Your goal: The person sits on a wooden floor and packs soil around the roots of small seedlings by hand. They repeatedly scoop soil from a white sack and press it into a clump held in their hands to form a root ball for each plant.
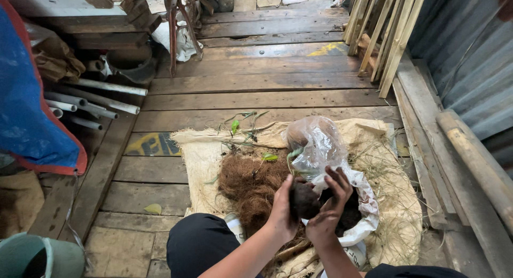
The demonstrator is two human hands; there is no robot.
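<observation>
Both my hands are cupped around a dark ball of soil point(303, 199) just above an open white sack of dark soil point(359, 209). My left hand point(281, 211) presses the ball from the left. My right hand point(330, 208) wraps it from the right, fingers spread and dirty. A clear plastic bag point(316, 144) with a green stem in it stands just beyond the ball. A heap of brown coconut fibre point(250, 184) lies to the left, with thin green seedlings point(247, 129) behind it. All this rests on a burlap cloth point(200, 155).
The floor is of wooden planks point(256, 80). White pipes point(91, 99) lie at the left by a blue tarp point(26, 107). Bamboo poles point(385, 32) lean at the back right against a corrugated metal wall point(475, 59). A green bucket point(37, 256) is at bottom left.
</observation>
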